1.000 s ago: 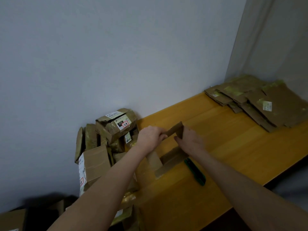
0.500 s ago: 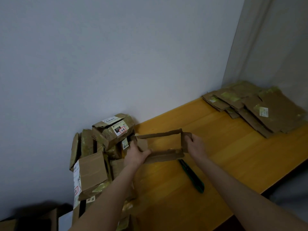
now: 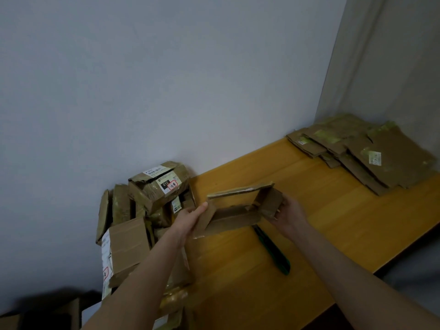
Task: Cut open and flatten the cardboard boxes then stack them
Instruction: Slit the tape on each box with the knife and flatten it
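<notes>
I hold a small opened cardboard box above the wooden table; it is a hollow sleeve with both ends open. My left hand grips its left end flap, thumb on top. My right hand grips its right end, fingers curled round the wall. A green utility knife lies on the table just below the box. A stack of flattened boxes lies at the far right by the wall corner. A pile of taped, unopened boxes sits at the table's left end.
A grey wall runs behind the table, with a corner at the right. The table's front edge runs diagonally at lower right. More cardboard boxes sit in the dark at the lower left.
The box was closed up between my hands near the pile; I have pulled it open into a sleeve and moved it slightly right and up. The view has tilted down a little.
</notes>
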`<move>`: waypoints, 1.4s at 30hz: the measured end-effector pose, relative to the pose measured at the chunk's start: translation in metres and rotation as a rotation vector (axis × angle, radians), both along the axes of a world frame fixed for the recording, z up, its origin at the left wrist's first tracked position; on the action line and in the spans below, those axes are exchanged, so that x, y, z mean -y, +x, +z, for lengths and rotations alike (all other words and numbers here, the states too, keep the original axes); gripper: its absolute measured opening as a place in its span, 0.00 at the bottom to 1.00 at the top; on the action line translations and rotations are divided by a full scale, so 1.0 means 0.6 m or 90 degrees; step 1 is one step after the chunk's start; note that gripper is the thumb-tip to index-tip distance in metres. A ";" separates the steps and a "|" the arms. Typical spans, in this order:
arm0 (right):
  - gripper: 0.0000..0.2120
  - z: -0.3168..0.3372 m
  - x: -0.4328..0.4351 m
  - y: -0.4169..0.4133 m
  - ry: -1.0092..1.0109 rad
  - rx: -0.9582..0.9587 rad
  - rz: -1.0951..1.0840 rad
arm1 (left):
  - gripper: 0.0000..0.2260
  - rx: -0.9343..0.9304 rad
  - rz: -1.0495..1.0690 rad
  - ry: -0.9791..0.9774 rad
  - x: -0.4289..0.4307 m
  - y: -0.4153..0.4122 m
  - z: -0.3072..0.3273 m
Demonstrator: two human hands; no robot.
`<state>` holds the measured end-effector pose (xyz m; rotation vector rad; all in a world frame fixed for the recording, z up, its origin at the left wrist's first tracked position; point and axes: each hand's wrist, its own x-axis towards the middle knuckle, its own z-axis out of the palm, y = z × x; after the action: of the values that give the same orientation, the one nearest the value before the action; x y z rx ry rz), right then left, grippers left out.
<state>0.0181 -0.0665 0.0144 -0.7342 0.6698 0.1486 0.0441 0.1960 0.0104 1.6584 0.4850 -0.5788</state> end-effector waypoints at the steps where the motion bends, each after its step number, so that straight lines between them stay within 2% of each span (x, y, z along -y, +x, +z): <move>1: 0.21 -0.003 0.003 -0.002 0.000 -0.006 0.015 | 0.40 -0.016 0.014 -0.006 -0.001 0.003 0.000; 3: 0.26 -0.006 0.011 -0.004 -0.023 -0.028 0.045 | 0.35 -0.009 0.027 0.021 -0.004 0.006 0.002; 7: 0.15 -0.018 0.009 -0.001 -0.185 -0.073 0.105 | 0.25 0.016 -0.008 0.071 -0.013 0.009 0.000; 10: 0.19 -0.023 -0.012 0.007 -0.213 -0.087 0.123 | 0.13 0.019 -0.091 0.053 0.001 0.003 0.020; 11: 0.19 -0.025 -0.020 0.010 -0.239 -0.096 0.137 | 0.13 0.026 -0.104 0.060 0.005 0.004 0.024; 13: 0.17 -0.030 -0.032 0.013 -0.297 -0.119 0.155 | 0.14 0.028 -0.106 0.092 0.009 0.006 0.027; 16: 0.14 -0.042 -0.039 0.011 -0.400 -0.125 0.207 | 0.13 -0.001 -0.020 0.084 0.004 0.003 0.020; 19: 0.19 -0.052 -0.043 0.004 -0.449 -0.127 0.274 | 0.22 -0.030 0.028 0.055 -0.004 0.009 0.009; 21: 0.23 -0.061 -0.048 0.001 -0.458 -0.134 0.312 | 0.29 -0.049 0.015 0.069 -0.002 0.015 0.005; 24: 0.27 -0.079 -0.060 -0.003 -0.499 -0.120 0.371 | 0.33 -0.036 -0.051 0.193 0.003 0.026 -0.004; 27: 0.24 -0.096 -0.076 -0.007 -0.535 -0.071 0.431 | 0.41 -0.065 -0.112 0.200 0.013 0.030 -0.015; 30: 0.23 -0.115 -0.090 -0.010 -0.561 -0.018 0.451 | 0.31 -0.073 -0.100 0.190 0.032 0.025 -0.031; 33: 0.17 -0.127 -0.088 -0.010 -0.640 -0.013 0.415 | 0.24 -0.051 -0.003 0.172 0.024 0.029 -0.037; 35: 0.12 -0.136 -0.079 -0.007 -0.722 -0.048 0.395 | 0.22 -0.032 0.052 0.170 0.002 0.036 -0.024; 37: 0.09 -0.139 -0.073 -0.007 -0.781 -0.081 0.446 | 0.20 -0.007 0.079 0.221 -0.023 0.045 -0.012; 40: 0.12 -0.149 -0.069 -0.015 -0.817 -0.122 0.508 | 0.18 -0.005 0.086 0.287 -0.032 0.045 -0.009; 42: 0.13 -0.155 -0.067 -0.025 -0.831 -0.143 0.531 | 0.18 -0.046 0.081 0.275 -0.014 0.033 -0.025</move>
<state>0.0034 -0.0265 -0.0784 -2.2687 0.5847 0.5858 0.0641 0.2041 -0.0045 2.0003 0.8051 -0.4601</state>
